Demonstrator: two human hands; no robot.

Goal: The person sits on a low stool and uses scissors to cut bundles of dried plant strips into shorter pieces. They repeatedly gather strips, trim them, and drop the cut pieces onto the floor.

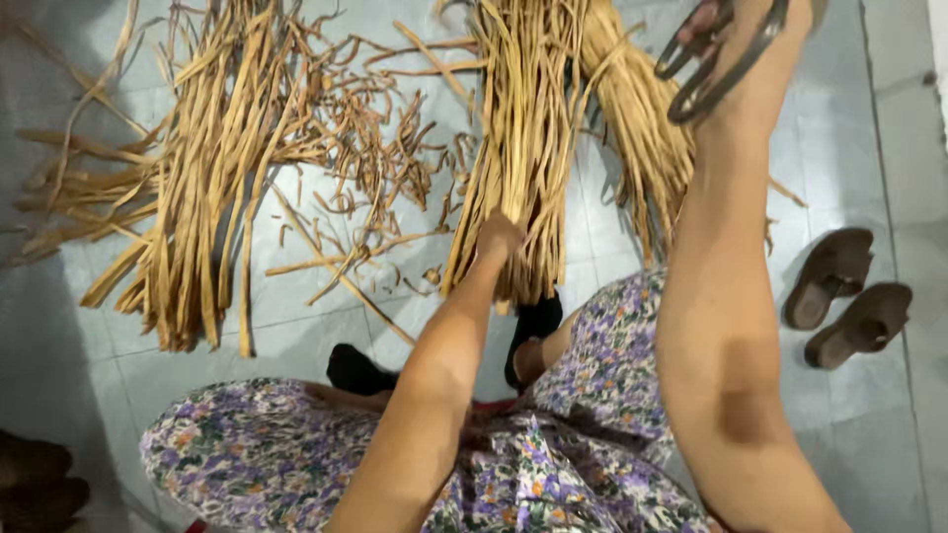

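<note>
Item: dried fibre-strip bundle [523, 148], on tiled floor [296, 336] ahead. I note left hand [499, 237] clenched on bundle base; right hand [750, 59] gripping shears [711, 64]. Advice: pinch bundle firmly, trim ends level.

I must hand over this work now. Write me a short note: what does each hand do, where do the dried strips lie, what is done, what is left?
Left hand: closed on the lower part of the upright bundle of dried strips, in front of the knees.
Right hand: raised at the top right, holding dark scissors; whether the blades are open is unclear.
Things: a second bundle lies just right of the held one. A loose pile of long strips is spread on the tiled floor at left, with short curled scraps between.
Done: scraps suggest some trimming.
Left: the held bundle, probably; I cannot tell how much.
</note>
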